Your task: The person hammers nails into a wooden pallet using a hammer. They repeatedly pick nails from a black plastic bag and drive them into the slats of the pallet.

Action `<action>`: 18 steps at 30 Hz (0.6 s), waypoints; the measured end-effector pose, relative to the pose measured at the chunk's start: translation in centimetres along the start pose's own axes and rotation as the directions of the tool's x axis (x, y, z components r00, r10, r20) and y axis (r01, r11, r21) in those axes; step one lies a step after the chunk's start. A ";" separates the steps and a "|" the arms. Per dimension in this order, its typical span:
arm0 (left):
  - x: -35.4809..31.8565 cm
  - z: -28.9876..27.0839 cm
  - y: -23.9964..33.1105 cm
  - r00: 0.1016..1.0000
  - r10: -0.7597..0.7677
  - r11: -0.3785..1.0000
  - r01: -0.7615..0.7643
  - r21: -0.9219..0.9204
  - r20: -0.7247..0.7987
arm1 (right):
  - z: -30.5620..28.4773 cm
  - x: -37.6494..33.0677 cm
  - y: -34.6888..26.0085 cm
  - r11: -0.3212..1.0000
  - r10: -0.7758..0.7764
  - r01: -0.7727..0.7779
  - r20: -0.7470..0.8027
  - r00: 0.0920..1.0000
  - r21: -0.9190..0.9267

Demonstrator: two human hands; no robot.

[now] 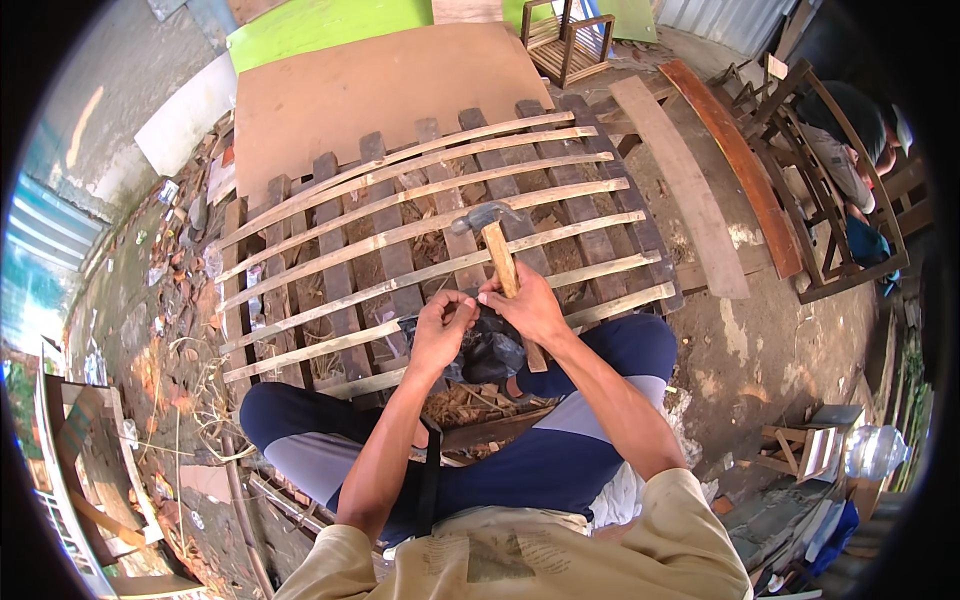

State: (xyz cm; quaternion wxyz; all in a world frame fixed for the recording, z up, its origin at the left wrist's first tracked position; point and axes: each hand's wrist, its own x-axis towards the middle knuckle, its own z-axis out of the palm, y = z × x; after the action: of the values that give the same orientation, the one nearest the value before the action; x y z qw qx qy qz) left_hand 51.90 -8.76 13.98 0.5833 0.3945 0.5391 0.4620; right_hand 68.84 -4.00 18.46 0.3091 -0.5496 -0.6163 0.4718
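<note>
My right hand (530, 303) holds a claw hammer (500, 258) by its wooden handle, the metal head pointing away from me. The thumb and forefinger of that hand are also pinched together. Close beside it, my left hand (442, 325) is closed in a pinch; whatever sits between its fingertips is too small to make out. Under both hands lies a black plastic bag (490, 352), partly covered by them. Beyond, a slatted frame (430, 228) of light, narrow strips lies across several dark planks. The nearest strips pass by my knees.
A large brown board (380, 95) lies past the frame, with a small wooden rack (570, 45) behind it. Two long planks (685, 190) (735, 165) lie at right. Another person (850, 140) is bent beside a dark wooden frame (820, 200). A clear water jug (875, 452) stands lower right.
</note>
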 end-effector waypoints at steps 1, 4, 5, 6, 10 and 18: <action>0.4 -0.2 0.0 0.998 0.038 0.991 -0.044 0.127 0.048 | 0.0 0.2 0.3 1.000 -0.012 0.012 -0.012 1.000 0.012; 0.7 0.4 1.4 0.980 0.169 0.903 -0.198 0.383 0.107 | -0.3 0.7 1.0 0.999 -0.038 0.039 -0.054 0.998 0.005; 0.9 0.8 1.8 0.968 0.220 0.878 -0.250 0.408 0.120 | -0.5 0.7 0.9 0.999 -0.042 0.040 -0.071 0.997 -0.026; 1.2 1.0 2.1 0.954 0.269 0.850 -0.299 0.434 0.130 | -0.6 0.7 0.7 0.998 -0.047 0.042 -0.084 0.995 -0.056; 3.7 1.7 2.8 0.911 0.359 0.686 -0.406 0.604 0.204 | -1.1 1.3 0.6 0.998 0.008 -0.018 -0.161 0.987 -0.064; 15.3 1.7 4.4 0.936 0.306 0.772 -0.350 0.530 0.173 | -3.3 4.4 2.7 0.989 0.142 -0.126 -0.280 0.950 0.076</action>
State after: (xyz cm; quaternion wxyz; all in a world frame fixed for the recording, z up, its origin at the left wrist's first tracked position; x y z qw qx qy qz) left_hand 52.94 7.21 14.37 0.3747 0.6514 0.5492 0.3655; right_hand 71.97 0.93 16.61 0.3772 -0.6431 -0.5131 0.4252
